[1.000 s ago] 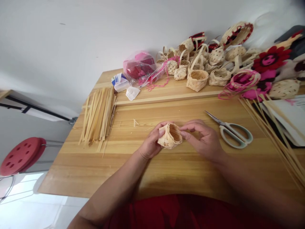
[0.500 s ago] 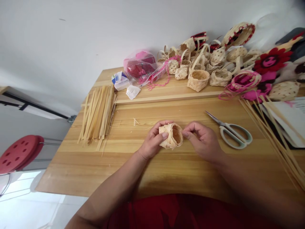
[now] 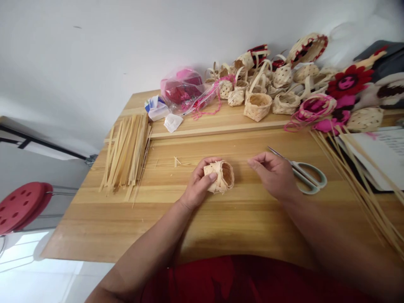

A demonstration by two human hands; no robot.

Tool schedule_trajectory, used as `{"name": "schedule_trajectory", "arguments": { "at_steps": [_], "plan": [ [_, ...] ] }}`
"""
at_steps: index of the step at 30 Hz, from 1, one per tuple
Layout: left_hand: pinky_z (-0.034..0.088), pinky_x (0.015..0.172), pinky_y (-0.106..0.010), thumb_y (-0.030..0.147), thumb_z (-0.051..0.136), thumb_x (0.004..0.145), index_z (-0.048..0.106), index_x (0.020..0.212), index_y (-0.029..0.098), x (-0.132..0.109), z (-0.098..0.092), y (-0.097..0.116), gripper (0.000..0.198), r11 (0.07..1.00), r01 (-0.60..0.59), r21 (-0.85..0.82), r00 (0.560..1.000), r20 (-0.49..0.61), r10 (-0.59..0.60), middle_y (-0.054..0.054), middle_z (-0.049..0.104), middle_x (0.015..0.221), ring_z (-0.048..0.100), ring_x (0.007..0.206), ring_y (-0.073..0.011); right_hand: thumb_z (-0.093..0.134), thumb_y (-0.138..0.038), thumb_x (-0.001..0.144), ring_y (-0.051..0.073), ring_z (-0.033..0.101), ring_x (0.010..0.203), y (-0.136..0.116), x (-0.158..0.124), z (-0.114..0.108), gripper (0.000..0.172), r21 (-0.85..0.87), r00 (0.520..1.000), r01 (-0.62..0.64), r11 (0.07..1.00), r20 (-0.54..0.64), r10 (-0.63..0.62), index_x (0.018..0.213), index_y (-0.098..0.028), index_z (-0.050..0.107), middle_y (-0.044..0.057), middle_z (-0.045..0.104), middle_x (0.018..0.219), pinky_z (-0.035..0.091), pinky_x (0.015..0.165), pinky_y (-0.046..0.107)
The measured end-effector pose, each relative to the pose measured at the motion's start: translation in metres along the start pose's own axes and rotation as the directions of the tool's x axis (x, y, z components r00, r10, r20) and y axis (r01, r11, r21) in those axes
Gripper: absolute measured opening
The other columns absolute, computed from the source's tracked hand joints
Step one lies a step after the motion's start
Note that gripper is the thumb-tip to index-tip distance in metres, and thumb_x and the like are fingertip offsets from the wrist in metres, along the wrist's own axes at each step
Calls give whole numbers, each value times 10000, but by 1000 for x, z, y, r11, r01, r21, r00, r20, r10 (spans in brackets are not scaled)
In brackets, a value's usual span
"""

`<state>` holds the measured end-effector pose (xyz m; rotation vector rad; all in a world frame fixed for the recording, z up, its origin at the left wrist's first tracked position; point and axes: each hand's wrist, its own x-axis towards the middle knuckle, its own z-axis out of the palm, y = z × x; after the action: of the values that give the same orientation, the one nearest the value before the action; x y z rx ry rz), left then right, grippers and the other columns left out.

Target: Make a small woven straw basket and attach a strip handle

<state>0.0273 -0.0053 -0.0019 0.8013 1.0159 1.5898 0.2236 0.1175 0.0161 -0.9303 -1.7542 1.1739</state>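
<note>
My left hand (image 3: 202, 179) is wrapped round a small woven basket (image 3: 220, 177), thumb on its near side, the basket tipped so its round mouth faces right. Apart from it, to the right, my right hand (image 3: 273, 171) is held with thumb and forefinger pinched together. Whatever lies between those fingertips, if anything, is too small to make out. Scissors (image 3: 309, 174) with pale handles lie just beyond the right hand, their blades partly behind it.
Flat wooden strips (image 3: 128, 151) lie bundled at the left. More thin strips (image 3: 362, 185) stretch along the right side beside a paper (image 3: 391, 155). Woven baskets (image 3: 257, 107) crowd the back, near a plastic bag (image 3: 183, 90) of pink items. Red stools (image 3: 23, 204) stand left of the table (image 3: 104, 235).
My right hand has moved away from the basket's rim to the right, toward the scissors. The left hand still holds the basket. The whole view has shifted slightly.
</note>
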Motion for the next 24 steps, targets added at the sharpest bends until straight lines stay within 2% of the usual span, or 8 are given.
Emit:
{"name": "schedule_trajectory", "arguments": {
  "at_steps": [2,4,7,9,12,14,18,24],
  "plan": [
    [553,720,-262,517,846,795,697,1243,227,1,2,0,554,999,12,-42,1000,-25,-13,-64,710,1088,659,847,-165,776,-605,891,155,527,560,8,5,-4,402,-76,999,15,997,-30,-17,711,-258,683,-14,615,615,433,518,311],
    [557,727,-264,530,847,784,703,1220,218,2,5,1,555,996,3,-88,998,-56,-8,-61,715,1075,668,852,-166,741,-543,944,161,565,605,11,5,-5,359,-111,997,66,992,-28,-70,735,-253,704,-7,634,658,465,566,319],
    [563,766,-282,548,841,773,700,1191,207,4,7,3,557,992,-14,-122,995,-95,2,-65,723,1087,687,897,-186,712,-393,991,196,687,861,4,-2,-3,143,-55,976,215,975,38,-213,1044,-278,777,28,747,966,551,746,349],
    [560,791,-298,559,832,773,691,1190,204,5,8,3,565,992,-3,-123,995,-102,-10,-69,730,1095,697,924,-201,715,-334,988,207,695,946,-3,-9,0,238,-35,941,302,953,171,-292,1219,-302,761,37,756,1077,560,797,362],
    [551,813,-307,576,814,788,664,1200,207,5,8,2,573,989,30,-142,994,-104,-45,-58,739,1087,706,936,-204,758,-313,957,213,687,901,-12,-18,5,374,-72,884,392,917,306,-353,1330,-308,736,36,756,1025,556,772,367],
    [551,815,-306,570,810,802,648,1201,214,5,8,1,558,985,52,-165,990,-121,-73,-44,742,1078,712,930,-196,776,-301,944,219,696,881,-14,-21,9,376,-96,876,430,897,283,-390,1319,-311,748,37,762,1003,562,776,378],
    [553,790,-286,548,833,818,645,1185,222,5,11,0,525,976,90,-200,984,-132,-118,-18,745,1037,717,885,-168,790,-275,933,231,724,902,-15,-23,13,227,-114,868,478,871,217,-447,1157,-315,804,41,786,1005,585,820,400],
    [554,768,-268,596,866,799,656,1160,194,3,15,-1,580,970,131,-207,986,-70,-148,-24,743,989,707,834,-153,817,-272,914,213,715,927,-14,-25,17,240,-86,857,502,861,180,-482,1152,-264,782,57,767,1052,576,793,361]
  ]
}}
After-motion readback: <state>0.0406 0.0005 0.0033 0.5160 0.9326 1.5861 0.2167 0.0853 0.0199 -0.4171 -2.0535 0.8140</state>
